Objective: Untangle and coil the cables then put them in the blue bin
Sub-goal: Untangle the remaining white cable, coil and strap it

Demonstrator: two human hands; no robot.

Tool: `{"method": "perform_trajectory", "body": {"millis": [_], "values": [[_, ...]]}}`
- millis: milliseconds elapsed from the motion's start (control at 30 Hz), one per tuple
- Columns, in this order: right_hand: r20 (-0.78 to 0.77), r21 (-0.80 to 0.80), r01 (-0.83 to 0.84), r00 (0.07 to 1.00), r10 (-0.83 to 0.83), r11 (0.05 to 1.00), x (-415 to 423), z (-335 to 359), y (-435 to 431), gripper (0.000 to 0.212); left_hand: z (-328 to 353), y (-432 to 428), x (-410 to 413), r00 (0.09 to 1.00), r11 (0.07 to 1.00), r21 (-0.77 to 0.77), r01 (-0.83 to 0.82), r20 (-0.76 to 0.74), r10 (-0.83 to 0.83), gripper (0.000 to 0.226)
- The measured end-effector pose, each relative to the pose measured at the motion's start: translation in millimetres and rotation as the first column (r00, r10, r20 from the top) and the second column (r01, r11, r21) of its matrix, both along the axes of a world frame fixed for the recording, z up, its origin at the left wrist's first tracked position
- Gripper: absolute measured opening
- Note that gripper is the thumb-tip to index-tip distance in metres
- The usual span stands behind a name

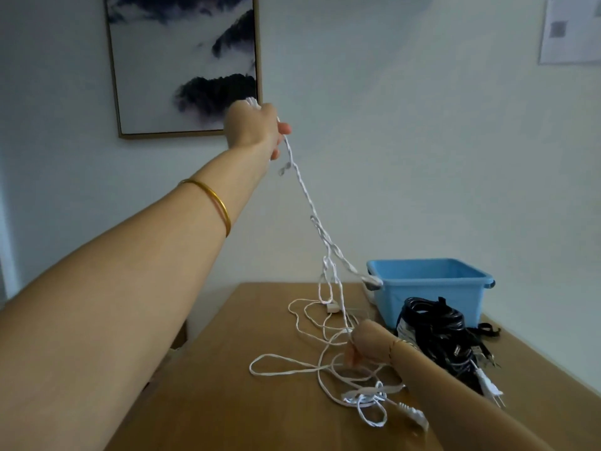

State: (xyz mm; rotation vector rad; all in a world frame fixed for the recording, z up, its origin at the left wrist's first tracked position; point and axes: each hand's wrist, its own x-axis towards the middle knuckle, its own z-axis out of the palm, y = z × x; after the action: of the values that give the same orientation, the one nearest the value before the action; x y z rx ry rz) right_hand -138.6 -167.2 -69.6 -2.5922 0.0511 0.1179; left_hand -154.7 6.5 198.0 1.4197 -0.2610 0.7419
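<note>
Above desk (227, 369): left hand (253, 126) clenches white cable (307, 196) high, right hand (369, 343) pinches it low. Pulling harder likely tightens the twists.

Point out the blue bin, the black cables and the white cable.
blue bin (432, 292): head view, on its front wall.
black cables (432, 323): head view, middle of the bundle in front of the bin.
white cable (304, 190): head view, on the stretch hanging below the raised hand.

Blue bin (422, 289) floor hidden (front wall blocks view).
</note>
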Motion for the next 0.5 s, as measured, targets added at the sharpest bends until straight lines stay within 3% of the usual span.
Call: {"method": "perform_trajectory", "body": {"millis": [67,133,167,267,300,367,433,500], "values": [[-0.002,0.22,0.07,0.997,-0.071,0.973,6.8,7.2,0.4,0.025,-6.3,-3.6,0.1,0.999,0.997,0.077,0.027,-0.041,-0.024,0.015],[0.138,0.396,0.09,0.978,-0.156,0.914,9.0,21.8,0.5,0.017,-14.1,-6.7,1.9,0.992,0.988,0.134,0.072,-0.116,-0.057,0.016],[0.191,0.503,0.096,0.957,-0.219,0.859,9.1,28.9,0.7,0.025,-18.4,-7.7,3.0,0.986,0.983,0.159,0.088,-0.153,-0.063,0.015],[0.296,0.83,-0.015,0.859,-0.418,0.558,-1.9,58.6,-0.2,0.044,-32.9,-8.4,6.0,0.962,0.956,0.25,0.153,-0.261,-0.086,0.016],[0.32,0.875,-0.085,0.84,-0.438,0.477,-8.3,70.0,-1.1,0.045,-38.9,-8.9,6.7,0.948,0.937,0.292,0.19,-0.303,-0.098,0.018],[0.384,0.886,-0.218,0.839,-0.386,0.41,-21.9,92.9,4.4,0.037,-52.7,-11.4,7.3,0.918,0.889,0.367,0.272,-0.376,-0.126,0.017],[0.446,0.849,-0.324,0.862,-0.239,0.417,-29.7,105.9,17.4,0.023,-66.3,-15.0,6.5,0.889,0.845,0.398,0.358,-0.422,-0.178,0.015],[0.448,0.8,-0.35,0.889,-0.099,0.487,-32.1,108.0,30.1,0.019,-78.2,-17.8,7.6,0.869,0.807,0.411,0.425,-0.435,-0.236,0.017]]}}
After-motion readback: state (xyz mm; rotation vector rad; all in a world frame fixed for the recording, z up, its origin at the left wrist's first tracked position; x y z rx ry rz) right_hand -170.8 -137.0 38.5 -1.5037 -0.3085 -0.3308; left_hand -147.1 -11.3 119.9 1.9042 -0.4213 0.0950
